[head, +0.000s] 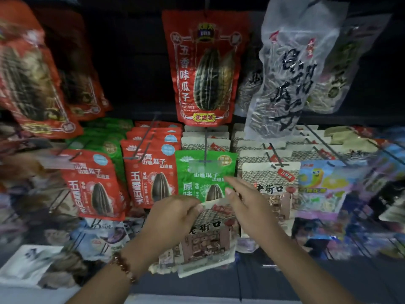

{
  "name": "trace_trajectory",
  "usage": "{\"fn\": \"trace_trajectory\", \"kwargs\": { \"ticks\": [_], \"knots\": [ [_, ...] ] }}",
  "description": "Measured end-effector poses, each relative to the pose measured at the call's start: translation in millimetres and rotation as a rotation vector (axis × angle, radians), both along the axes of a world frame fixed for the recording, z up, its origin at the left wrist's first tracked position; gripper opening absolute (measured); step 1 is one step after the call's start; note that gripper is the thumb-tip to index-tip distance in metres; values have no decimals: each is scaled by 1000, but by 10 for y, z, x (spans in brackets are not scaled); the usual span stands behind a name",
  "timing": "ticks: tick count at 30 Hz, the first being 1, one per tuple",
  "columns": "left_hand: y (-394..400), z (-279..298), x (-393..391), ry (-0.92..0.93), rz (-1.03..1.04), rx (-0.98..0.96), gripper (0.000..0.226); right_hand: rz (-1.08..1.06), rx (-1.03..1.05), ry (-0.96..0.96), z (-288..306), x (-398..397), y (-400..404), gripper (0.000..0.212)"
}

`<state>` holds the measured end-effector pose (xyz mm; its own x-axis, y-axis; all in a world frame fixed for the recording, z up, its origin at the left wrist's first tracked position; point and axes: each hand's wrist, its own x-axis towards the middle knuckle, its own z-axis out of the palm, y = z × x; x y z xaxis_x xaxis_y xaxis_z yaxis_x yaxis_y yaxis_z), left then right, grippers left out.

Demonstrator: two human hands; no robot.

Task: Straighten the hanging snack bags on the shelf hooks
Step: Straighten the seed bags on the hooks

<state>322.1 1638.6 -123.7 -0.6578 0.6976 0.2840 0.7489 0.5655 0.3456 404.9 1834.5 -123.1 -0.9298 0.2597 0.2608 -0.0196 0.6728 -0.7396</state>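
Note:
A beige snack bag printed with a shop front is off its hook, held in front of the shelf. My left hand pinches its top left corner. My right hand lies at its top right edge with the fingers stretched out toward the green bag on the middle hook. More beige bags of the same kind hang on the hook to the right. Red sunflower seed bags hang to the left.
A large red seed bag hangs above on the upper row, with a clear bag tilted to its right and red bags tilted at far left. Colourful bags hang at right. Lower rows carry more packets.

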Motion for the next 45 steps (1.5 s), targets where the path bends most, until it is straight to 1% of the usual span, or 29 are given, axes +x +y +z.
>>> {"fn": "trace_trajectory", "kwargs": {
  "ticks": [2,5,9,11,14,17,18,21,23,26,28,30,35,36,38,40,43,45],
  "knots": [
    [-109,-21,-65,-1,20,-33,43,-14,76,-3,22,-155,-20,48],
    [-241,-37,-171,34,30,-77,38,-68,175,-34,62,-425,0,55],
    [-416,-27,-321,39,15,-90,37,-124,228,-91,104,-803,82,79],
    [-510,-21,-399,21,14,-90,38,-133,282,-110,103,-953,127,84],
    [-639,-22,-490,-12,11,-76,41,-121,343,-125,87,-1130,168,77],
    [-715,-54,-547,-32,-2,-79,42,-168,408,-166,51,-1231,222,79],
    [-732,-69,-566,-38,-7,-74,41,-182,431,-180,43,-1257,237,75],
    [-773,-104,-613,-42,-21,-50,39,-209,375,-149,48,-1298,243,41],
    [-809,-115,-643,-38,-24,-25,39,-205,319,-77,26,-1277,226,33],
    [-871,-109,-677,-35,-30,10,39,-210,282,4,-45,-1168,171,30],
    [-892,-95,-693,-50,-32,40,40,-224,316,10,-84,-1086,129,24],
    [-880,-71,-700,-70,-33,60,42,-252,348,17,-133,-1010,86,25],
    [-812,-76,-743,-81,-21,58,43,-251,282,93,-169,-849,33,13],
    [-812,-84,-759,-85,-23,64,42,-253,264,90,-164,-810,14,14],
    [-824,-91,-798,-93,-27,74,34,-256,251,55,-168,-715,-30,26],
    [-840,-99,-845,-76,-26,68,30,-252,250,39,-217,-610,-58,28],
    [-873,-118,-921,-84,-44,51,41,-255,198,81,-316,-429,-51,15],
    [-898,-131,-951,-106,-49,17,54,-246,191,117,-347,-292,-39,12]
  ]
}}
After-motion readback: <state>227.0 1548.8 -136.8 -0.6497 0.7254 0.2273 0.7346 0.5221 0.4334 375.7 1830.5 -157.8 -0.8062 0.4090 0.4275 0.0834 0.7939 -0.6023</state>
